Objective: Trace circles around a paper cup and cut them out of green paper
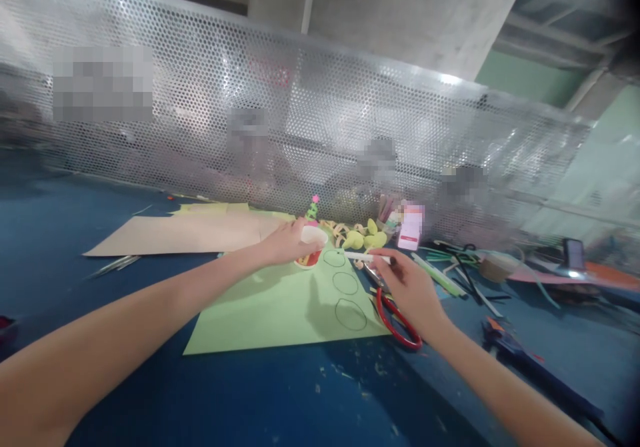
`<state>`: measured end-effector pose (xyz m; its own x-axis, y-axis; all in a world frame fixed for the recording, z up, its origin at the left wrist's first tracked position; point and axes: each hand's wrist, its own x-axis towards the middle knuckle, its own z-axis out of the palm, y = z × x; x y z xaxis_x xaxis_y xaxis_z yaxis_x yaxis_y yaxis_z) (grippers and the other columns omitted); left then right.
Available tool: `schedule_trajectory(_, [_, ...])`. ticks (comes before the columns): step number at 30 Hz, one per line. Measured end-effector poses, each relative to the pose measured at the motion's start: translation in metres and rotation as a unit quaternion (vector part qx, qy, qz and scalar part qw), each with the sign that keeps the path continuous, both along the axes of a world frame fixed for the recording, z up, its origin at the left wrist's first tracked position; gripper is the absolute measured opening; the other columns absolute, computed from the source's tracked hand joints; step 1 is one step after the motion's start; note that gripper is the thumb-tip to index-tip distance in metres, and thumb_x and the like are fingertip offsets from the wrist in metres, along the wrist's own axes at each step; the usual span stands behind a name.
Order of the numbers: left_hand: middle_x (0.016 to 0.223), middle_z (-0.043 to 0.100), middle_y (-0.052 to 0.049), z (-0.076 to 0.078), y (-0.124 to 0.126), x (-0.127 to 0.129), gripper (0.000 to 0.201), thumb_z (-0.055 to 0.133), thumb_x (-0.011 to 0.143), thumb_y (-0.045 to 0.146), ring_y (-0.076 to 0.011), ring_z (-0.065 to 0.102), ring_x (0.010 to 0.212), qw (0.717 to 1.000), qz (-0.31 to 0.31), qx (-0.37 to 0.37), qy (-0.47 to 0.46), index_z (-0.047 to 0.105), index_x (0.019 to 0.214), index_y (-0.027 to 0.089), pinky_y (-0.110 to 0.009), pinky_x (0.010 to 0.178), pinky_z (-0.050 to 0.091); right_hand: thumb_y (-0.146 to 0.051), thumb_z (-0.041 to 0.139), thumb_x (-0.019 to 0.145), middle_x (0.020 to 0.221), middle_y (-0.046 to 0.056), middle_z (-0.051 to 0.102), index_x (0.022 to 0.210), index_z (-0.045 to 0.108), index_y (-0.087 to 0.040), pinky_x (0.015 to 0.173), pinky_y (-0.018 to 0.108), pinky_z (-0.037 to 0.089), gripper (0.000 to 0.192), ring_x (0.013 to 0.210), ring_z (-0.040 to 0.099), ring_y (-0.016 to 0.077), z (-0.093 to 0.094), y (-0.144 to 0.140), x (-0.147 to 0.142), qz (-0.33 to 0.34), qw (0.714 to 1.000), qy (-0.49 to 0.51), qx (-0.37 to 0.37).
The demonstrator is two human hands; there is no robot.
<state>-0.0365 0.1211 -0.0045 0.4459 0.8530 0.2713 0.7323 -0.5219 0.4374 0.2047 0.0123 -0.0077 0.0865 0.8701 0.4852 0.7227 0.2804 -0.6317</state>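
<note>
My left hand point(287, 242) grips a small white cup point(313, 242) with a red base, standing upside down on the far edge of a light green paper sheet point(270, 310). Three drawn circles point(345, 283) run in a column down the sheet's right side. My right hand point(407, 280) holds a white pen point(365, 257) lying level, its tip pointing left near the topmost circle, close to the cup. Red-handled scissors point(397, 324) lie under my right wrist at the sheet's right edge.
A tan cardboard sheet point(185, 234) lies at the back left on the blue table point(250, 400). A tiny green cone figure point(313, 208), yellow-green shapes point(365, 237), a pink-white card point(411, 228) and scattered sticks and tools point(460, 277) crowd the back right. A perforated metal screen point(300, 114) walls the far edge.
</note>
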Motion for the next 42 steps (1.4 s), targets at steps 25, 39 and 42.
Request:
schedule_trajectory(25, [0.128,0.06,-0.013,-0.006,0.004,0.007,0.068,0.042,0.085,0.065,-0.0309,0.052,0.121,0.999,0.003,0.034,-0.021,0.05,0.132,0.017,-0.038,0.102,0.038,-0.043,0.05,0.086,0.052,-0.002,0.052,0.082,0.064,-0.017,0.051,0.025,0.035,0.03,0.048,0.047,0.0142,0.006,0.063,-0.011,-0.025,0.991,-0.078,0.101])
schedule_trajectory(39, [0.123,0.062,-0.013,-0.008,0.005,0.007,0.069,0.039,0.085,0.067,-0.0311,0.055,0.115,0.999,0.005,0.045,-0.019,0.05,0.131,0.016,-0.04,0.097,0.042,-0.028,0.049,0.094,0.081,0.003,0.069,0.091,0.062,-0.019,0.062,0.025,0.043,0.017,0.068,0.061,0.0156,-0.001,0.054,-0.025,0.15,0.963,-0.201,0.098])
schedule_trajectory(42, [0.121,0.063,-0.013,-0.007,0.005,0.006,0.07,0.038,0.085,0.068,-0.0316,0.056,0.114,0.999,0.009,0.043,-0.014,0.05,0.13,0.016,-0.041,0.097,0.042,-0.026,0.049,0.094,0.083,0.004,0.069,0.093,0.062,-0.018,0.062,0.025,0.044,0.016,0.069,0.061,0.0159,-0.004,0.055,-0.025,0.153,0.96,-0.208,0.109])
